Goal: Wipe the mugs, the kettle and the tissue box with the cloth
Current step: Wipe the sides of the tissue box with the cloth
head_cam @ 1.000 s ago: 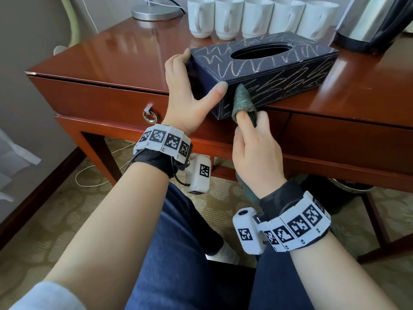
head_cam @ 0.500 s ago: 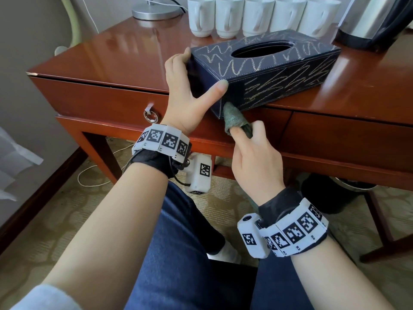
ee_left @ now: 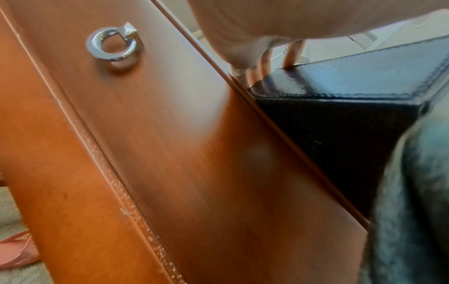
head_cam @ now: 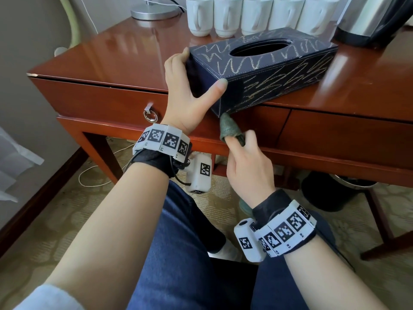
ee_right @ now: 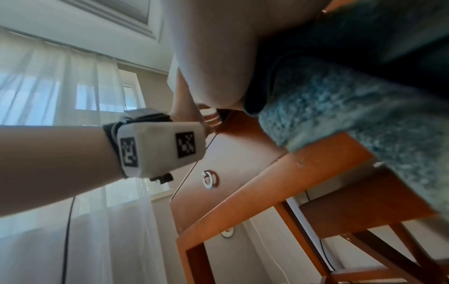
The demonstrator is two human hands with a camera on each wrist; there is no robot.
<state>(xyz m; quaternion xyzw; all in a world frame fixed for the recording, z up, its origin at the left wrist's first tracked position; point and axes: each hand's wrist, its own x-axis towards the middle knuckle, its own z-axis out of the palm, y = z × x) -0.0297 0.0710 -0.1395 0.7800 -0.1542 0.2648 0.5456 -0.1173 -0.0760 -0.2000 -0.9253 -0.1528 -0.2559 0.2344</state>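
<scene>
Cloth at the tissue box's near bottom corner

Head: left hand (head_cam: pixel 190 95) grips the tissue box (head_cam: pixel 263 68), overhanging the desk (head_cam: pixel 111 57); right hand (head_cam: pixel 248 166) pinches the cloth (head_cam: pixel 229 129), lower than before. Kettle (head_cam: pixel 375 16) cropped. Wrist views: blurred cloth (ee_left: pixel 413 192) hides fingers.

tissue box (head_cam: pixel 263 70) on desk (head_cam: pixel 111 63); mugs (head_cam: pixel 257 15) behind; kettle (head_cam: pixel 375 19) right.
</scene>
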